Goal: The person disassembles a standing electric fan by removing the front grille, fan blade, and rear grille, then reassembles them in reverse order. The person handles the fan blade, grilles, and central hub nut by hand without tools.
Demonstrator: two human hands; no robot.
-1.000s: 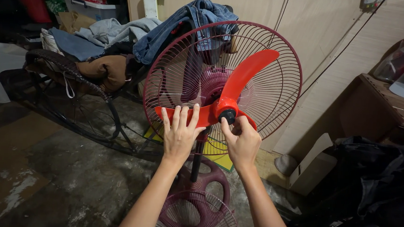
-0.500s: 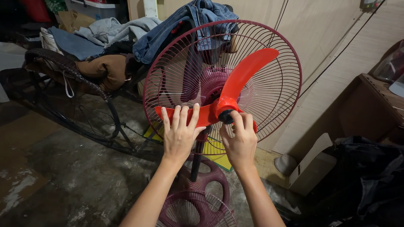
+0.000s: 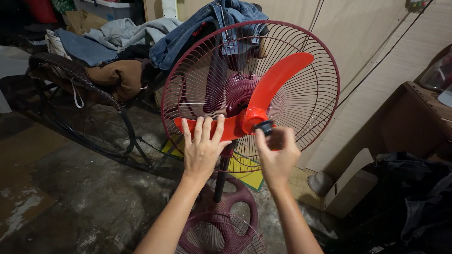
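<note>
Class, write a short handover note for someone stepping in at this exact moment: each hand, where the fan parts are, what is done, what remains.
Left hand: flat, fingers spread, pressed on the red fan blade, steadying it.
Right hand: fingertips pinch the black blade cap at the hub.
Rear grille is on the upright stand fan; the front grille lies on the floor by the base.
Done: front grille is off.
Left: cap and blade are on the shaft; whether the cap is loose or tight cannot be told.
</note>
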